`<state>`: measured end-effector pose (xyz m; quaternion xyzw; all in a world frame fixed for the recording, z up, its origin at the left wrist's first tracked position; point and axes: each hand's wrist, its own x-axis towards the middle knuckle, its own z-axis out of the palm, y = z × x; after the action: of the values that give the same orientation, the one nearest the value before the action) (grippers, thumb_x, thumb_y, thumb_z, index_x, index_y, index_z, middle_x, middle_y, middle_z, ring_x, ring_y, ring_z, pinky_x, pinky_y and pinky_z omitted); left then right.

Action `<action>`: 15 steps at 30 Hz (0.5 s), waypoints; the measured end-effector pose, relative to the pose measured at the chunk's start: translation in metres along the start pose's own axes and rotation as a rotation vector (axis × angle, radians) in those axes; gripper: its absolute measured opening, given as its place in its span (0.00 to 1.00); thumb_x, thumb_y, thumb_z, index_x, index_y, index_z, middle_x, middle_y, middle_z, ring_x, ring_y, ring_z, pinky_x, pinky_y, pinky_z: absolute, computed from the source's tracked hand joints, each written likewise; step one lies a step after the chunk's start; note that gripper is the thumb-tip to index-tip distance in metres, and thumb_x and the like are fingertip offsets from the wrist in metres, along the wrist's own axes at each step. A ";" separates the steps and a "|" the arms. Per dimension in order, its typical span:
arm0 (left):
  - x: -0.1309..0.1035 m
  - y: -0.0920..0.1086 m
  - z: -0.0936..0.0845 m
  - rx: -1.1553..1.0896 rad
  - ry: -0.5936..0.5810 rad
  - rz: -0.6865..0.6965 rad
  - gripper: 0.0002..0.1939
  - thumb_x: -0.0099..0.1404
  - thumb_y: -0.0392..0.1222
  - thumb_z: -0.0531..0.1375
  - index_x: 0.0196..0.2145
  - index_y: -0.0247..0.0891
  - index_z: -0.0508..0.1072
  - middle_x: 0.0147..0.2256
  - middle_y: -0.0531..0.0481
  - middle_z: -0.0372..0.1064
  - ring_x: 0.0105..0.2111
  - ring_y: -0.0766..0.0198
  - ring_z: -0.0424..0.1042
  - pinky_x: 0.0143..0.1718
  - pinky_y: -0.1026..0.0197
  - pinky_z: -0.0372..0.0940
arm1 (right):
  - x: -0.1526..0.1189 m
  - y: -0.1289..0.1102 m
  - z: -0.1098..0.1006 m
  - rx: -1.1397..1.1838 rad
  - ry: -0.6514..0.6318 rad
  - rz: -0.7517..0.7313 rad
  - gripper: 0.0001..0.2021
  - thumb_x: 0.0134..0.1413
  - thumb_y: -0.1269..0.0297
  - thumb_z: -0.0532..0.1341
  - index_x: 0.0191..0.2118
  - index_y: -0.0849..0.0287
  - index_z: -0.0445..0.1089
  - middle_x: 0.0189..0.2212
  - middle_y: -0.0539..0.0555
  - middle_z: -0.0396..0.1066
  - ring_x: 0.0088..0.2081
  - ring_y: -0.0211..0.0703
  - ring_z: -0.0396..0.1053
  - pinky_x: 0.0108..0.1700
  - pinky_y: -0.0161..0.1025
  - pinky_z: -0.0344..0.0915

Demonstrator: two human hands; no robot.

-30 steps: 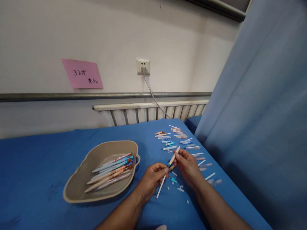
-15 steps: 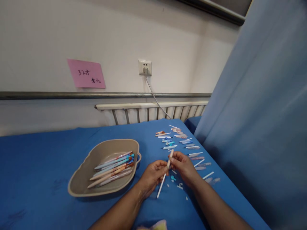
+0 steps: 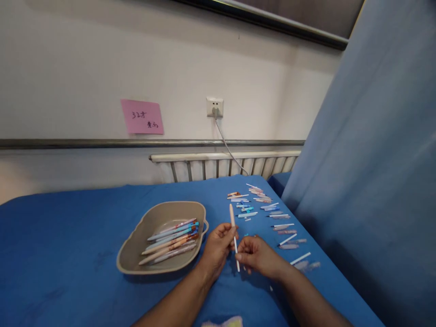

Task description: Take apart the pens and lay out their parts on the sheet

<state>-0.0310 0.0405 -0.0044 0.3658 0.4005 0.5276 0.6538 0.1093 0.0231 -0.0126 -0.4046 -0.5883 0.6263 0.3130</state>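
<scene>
Left hand (image 3: 216,250): grip closed on peach barrel (image 3: 232,215), pointing 12 o'clock. Right hand (image 3: 260,258), at barrel's 5 o'clock: curled, pinching white rod (image 3: 238,265).

The left hand (image 3: 220,247) is partly hiding where the slim peach plastic barrel (image 3: 232,215) and thin white tube (image 3: 238,265) are meeting. The bottom edge is cutting off a yellow-and-lilac object (image 3: 232,322) at six o'clock; translucent plastic pen parts (image 3: 308,265) toward four o'clock are blurring together.
</scene>
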 end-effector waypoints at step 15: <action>-0.049 -0.001 -0.014 0.105 0.046 0.084 0.17 0.49 0.49 0.66 0.30 0.34 0.69 0.19 0.54 0.66 0.17 0.71 0.62 0.20 0.68 0.56 | -0.007 -0.005 0.031 0.050 0.021 -0.170 0.16 0.43 0.51 0.62 0.24 0.59 0.59 0.18 0.45 0.64 0.16 0.31 0.56 0.19 0.30 0.52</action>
<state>-0.0499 -0.0073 -0.0042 0.4036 0.4270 0.5411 0.6017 0.0849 0.0029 -0.0077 -0.3519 -0.6013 0.6076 0.3813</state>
